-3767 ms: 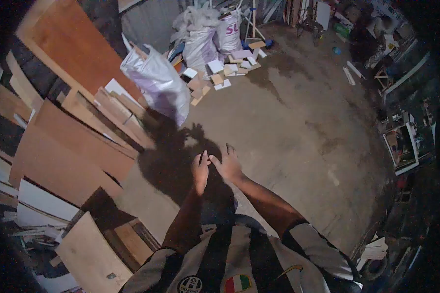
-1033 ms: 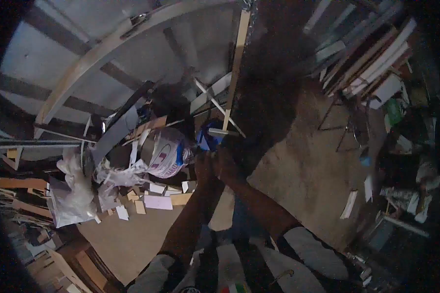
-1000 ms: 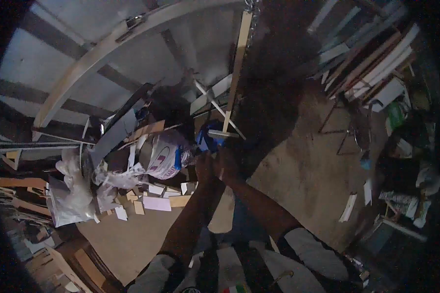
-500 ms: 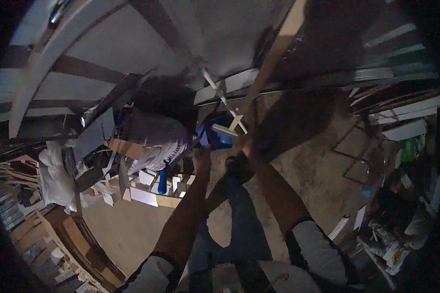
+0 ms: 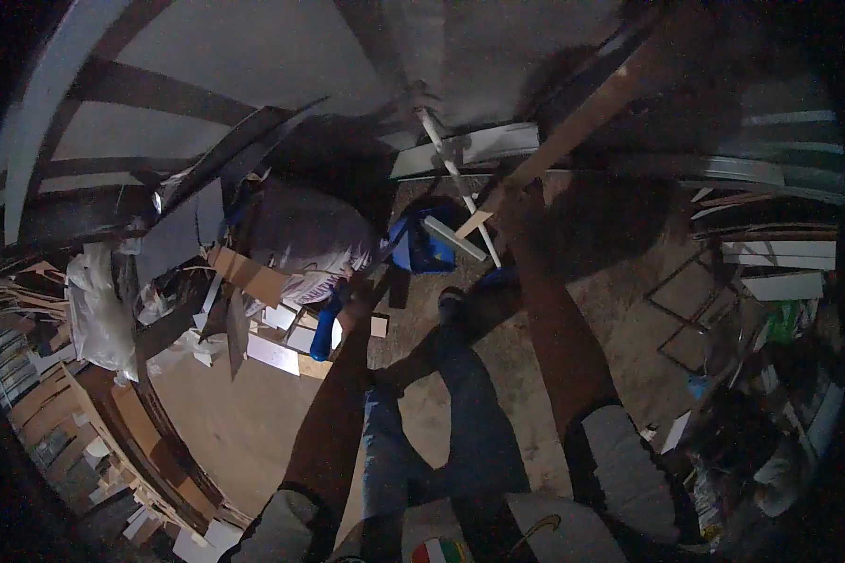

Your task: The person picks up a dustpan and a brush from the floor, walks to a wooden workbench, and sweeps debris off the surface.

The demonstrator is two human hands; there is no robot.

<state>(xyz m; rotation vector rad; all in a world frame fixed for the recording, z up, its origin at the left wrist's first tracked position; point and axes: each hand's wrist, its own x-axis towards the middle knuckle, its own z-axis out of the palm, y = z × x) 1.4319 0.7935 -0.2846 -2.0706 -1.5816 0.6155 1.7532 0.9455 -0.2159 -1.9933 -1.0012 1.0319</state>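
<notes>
My right hand (image 5: 519, 204) is closed around a long wooden board (image 5: 573, 136), which slants up to the right. The board's lower end lies near a pale short strip of wood (image 5: 455, 239) and a white pole (image 5: 453, 174). Just behind these sits a blue dustpan-like container (image 5: 411, 251). My left hand (image 5: 355, 302) is beside a blue elongated object (image 5: 324, 330), close to a large printed sack (image 5: 300, 239). Its fingers are dark and blurred, so I cannot make out whether they touch the blue object.
White and wooden offcuts (image 5: 274, 353) lie below the sack. A clear plastic bag (image 5: 99, 314) and stacked boards (image 5: 145, 441) stand at the left. On the right are a metal frame (image 5: 676, 310), white planks (image 5: 779, 255) and dim clutter. A panelled wall (image 5: 498, 56) rises ahead.
My left hand has moved left, away from the blue container towards the blue elongated object. My right hand has risen with the board, which now leans further right. The view has shifted slightly.
</notes>
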